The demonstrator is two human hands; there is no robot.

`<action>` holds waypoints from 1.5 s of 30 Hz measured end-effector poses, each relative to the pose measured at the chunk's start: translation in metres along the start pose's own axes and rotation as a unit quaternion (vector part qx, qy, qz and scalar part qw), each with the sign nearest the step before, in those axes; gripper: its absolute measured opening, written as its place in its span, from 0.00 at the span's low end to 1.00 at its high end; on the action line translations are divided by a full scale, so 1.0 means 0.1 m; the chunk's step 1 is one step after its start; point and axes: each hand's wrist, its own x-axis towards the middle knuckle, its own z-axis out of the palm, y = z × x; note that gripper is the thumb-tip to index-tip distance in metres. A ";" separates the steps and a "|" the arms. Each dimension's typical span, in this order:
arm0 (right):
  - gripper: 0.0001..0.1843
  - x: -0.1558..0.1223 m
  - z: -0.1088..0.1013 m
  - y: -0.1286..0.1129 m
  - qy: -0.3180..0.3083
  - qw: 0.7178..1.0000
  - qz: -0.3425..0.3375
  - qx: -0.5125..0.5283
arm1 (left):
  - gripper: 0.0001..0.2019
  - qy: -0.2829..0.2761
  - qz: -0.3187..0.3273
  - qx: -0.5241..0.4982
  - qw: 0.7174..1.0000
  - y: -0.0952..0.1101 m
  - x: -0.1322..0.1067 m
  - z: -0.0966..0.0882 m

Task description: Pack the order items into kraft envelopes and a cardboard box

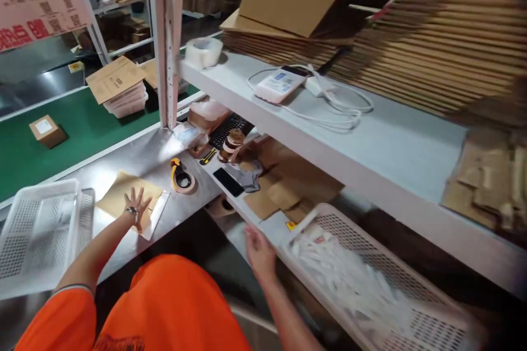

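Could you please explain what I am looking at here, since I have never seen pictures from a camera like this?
This is one picture from a camera worn on a person's head, looking down at their own bare hands; no machine is involved. The left hand lies spread on a brown paper sheet on a steel bench. The right hand is open, holding nothing, beside a white plastic basket of white items. Flattened cardboard is stacked on a shelf.

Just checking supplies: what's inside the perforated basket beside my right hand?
The perforated plastic basket holds a heap of white items, too blurred to identify; anything beneath them is covered.
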 end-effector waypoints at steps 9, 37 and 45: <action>0.20 -0.34 2.49 -1.01 -0.307 0.917 0.169 0.192 | 0.83 -0.043 0.034 -0.019 0.998 -0.09 0.27 0.28; 0.45 -0.18 2.93 -1.18 -0.352 0.905 -0.090 -0.221 | 0.51 0.047 0.253 -0.196 0.946 -0.41 -0.28 1.01; 0.75 0.10 3.09 -1.22 -0.383 0.871 -0.065 -0.300 | 0.40 0.056 0.263 -0.215 0.939 -0.41 -0.22 1.10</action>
